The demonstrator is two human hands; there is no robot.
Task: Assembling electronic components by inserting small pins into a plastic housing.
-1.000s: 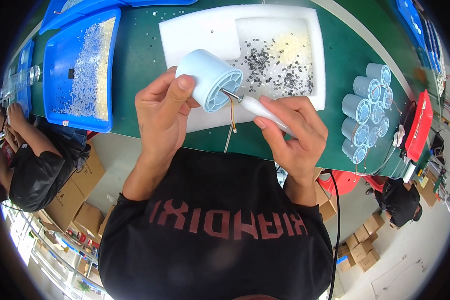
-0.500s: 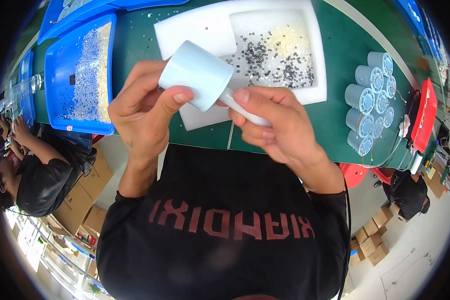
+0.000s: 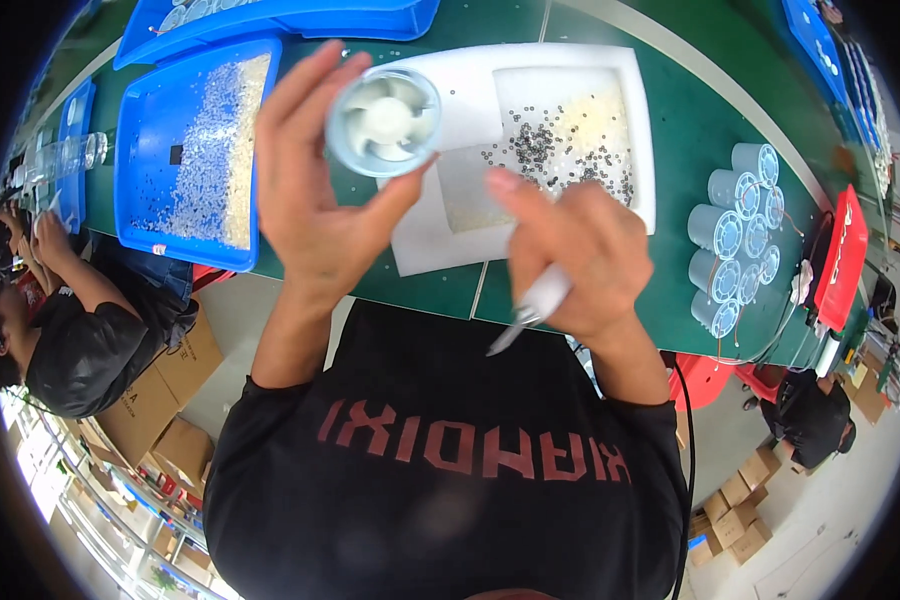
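Observation:
My left hand holds up a light blue cup-shaped fan housing, fingers and thumb around its side. Its open end faces me and shows a white bladed fan wheel inside. Closed around a white-handled tool, my right hand is to the right of the housing and apart from it. The tool's narrow, pointed tip angles down toward my shirt; its exact kind is unclear. Behind both hands lies a white foam tray with small black rings and pale yellow pieces.
At left, a blue tray carries scattered clear and yellowish bits; another blue bin stands beyond. Several similar fan housings with wires cluster at right, beside a red tray. A person works at far left.
The fan housing has turned from side-on to show its open end and moved up and left. My right hand has drawn away from it, and the tool now points downward.

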